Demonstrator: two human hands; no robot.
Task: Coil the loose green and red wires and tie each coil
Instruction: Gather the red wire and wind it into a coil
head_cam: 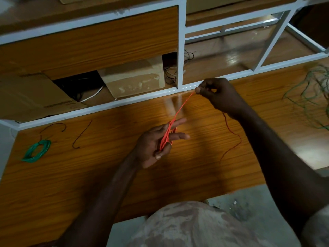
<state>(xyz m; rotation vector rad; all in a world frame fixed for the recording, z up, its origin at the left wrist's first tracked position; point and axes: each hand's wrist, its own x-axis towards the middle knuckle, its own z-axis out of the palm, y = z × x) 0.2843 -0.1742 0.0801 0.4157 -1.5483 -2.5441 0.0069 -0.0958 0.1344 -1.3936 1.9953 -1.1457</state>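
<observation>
Several loops of red wire (167, 138) are wound around the fingers of my left hand (156, 145), held over the middle of the wooden table (89, 175). From those loops a taut strand runs up and right to my right hand (217, 95), which pinches it between thumb and fingers. The free tail of the red wire hangs below my right wrist and trails onto the table. A finished green wire coil (36, 150) lies at the table's left. A loose tangle of green wire (313, 97) lies at the far right.
Two short dark wire pieces (81, 134) lie on the table near the green coil. Behind the table stands a white-framed shelf (180, 50) with cardboard boxes (135, 77) and black cables in it. The table's front edge is close to my body.
</observation>
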